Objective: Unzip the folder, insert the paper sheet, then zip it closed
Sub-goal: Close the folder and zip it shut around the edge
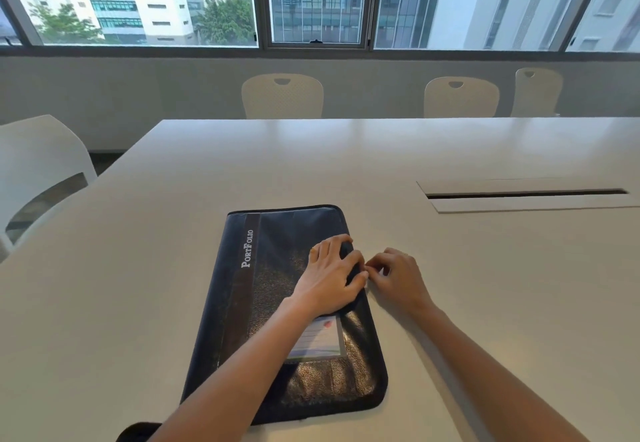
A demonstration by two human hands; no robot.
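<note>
Folder (277, 303): dark, marked "PortFolio", flat on white surface (138, 303), near edge. Left hand (329, 279): spread, pressing folder's right side. Right hand (398, 279): fingers curled, pinched at folder's right edge; what they hold cannot be told.

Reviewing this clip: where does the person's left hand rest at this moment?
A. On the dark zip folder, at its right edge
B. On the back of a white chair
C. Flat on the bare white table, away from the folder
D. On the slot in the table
A: the left hand lies on the dark textured zip folder at its right edge, with the right hand beside it on the white table.
</note>
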